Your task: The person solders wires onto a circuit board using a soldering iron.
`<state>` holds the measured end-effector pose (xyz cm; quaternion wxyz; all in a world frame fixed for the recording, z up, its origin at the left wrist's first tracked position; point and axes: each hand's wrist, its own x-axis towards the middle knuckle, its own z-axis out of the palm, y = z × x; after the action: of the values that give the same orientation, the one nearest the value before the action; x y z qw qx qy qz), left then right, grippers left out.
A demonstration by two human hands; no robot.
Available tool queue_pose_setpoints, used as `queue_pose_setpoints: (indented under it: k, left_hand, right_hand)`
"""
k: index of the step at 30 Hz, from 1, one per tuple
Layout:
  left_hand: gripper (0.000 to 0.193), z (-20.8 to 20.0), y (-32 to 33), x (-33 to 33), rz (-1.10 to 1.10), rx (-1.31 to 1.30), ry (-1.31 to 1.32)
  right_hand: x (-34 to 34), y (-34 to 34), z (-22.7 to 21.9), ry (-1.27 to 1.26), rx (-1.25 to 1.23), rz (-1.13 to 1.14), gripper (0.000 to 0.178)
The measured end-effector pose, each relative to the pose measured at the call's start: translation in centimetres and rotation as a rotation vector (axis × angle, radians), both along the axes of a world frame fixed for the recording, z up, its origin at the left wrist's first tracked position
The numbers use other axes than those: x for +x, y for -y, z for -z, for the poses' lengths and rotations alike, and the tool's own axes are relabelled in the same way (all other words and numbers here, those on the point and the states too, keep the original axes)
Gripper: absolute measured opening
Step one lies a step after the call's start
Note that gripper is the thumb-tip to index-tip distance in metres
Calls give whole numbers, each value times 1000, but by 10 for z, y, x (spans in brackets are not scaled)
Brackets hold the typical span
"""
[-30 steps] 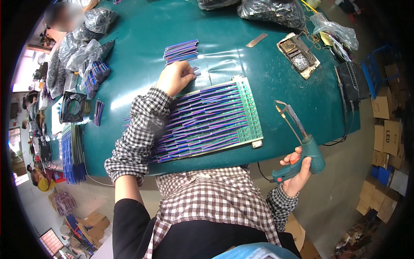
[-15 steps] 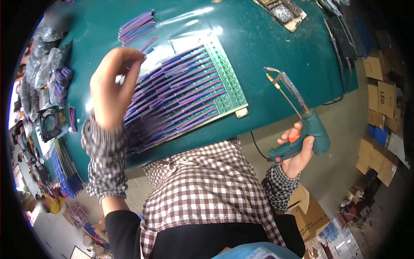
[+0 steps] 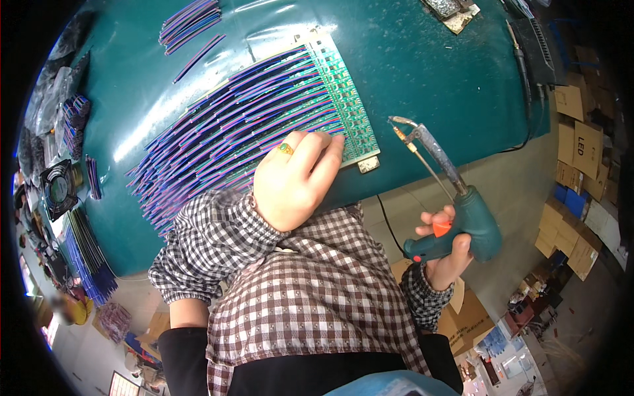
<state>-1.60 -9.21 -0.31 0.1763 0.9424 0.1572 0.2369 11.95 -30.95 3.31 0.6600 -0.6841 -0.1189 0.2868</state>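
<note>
Rows of blue, purple and pink ribbon wires point(image 3: 218, 135) lie side by side on the bench, their right ends on a green circuit board point(image 3: 350, 105). My left hand point(image 3: 294, 178), with a ring on one finger, rests over the near rows. Its fingers are bent together, the tips down at the wire ends beside the bare strip of the board; the thumb is hidden. Off the bench's front edge, my right hand point(image 3: 452, 254) grips a green soldering gun point(image 3: 479, 224) with a red trigger. The gun's bent metal tip point(image 3: 406, 129) points up and left, apart from the board.
A bundle of wires point(image 3: 190, 25) and a single loose wire strip point(image 3: 199, 58) lie at the back. A small metal tray point(image 3: 456, 14) stands far right, near a black box point(image 3: 533, 49) with cables. A black fan point(image 3: 59, 188) and more wire bundles are at the left.
My left hand has come down and right from above the wires' far left side to the near wire ends at the board. The soldering gun has shifted slightly down and left.
</note>
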Motion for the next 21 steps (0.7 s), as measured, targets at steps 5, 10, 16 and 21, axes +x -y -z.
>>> queue_pose_setpoints:
  k: [5,10,16,21]
  left_hand:
    - [32,2,0,3,-15,15,38]
    - [30,1,2,4,-35,21,8]
    - [29,2,1,4,-36,6,23]
    - [28,6,1,4,-26,32,42]
  right_hand:
    - [-7,5,-9,34,-59,-79,63]
    - [-9,6,-10,78,-55,-145,59]
    - [-12,3,-9,198,-132,-259,54]
    - [-12,2,-8,198,-129,-285,49]
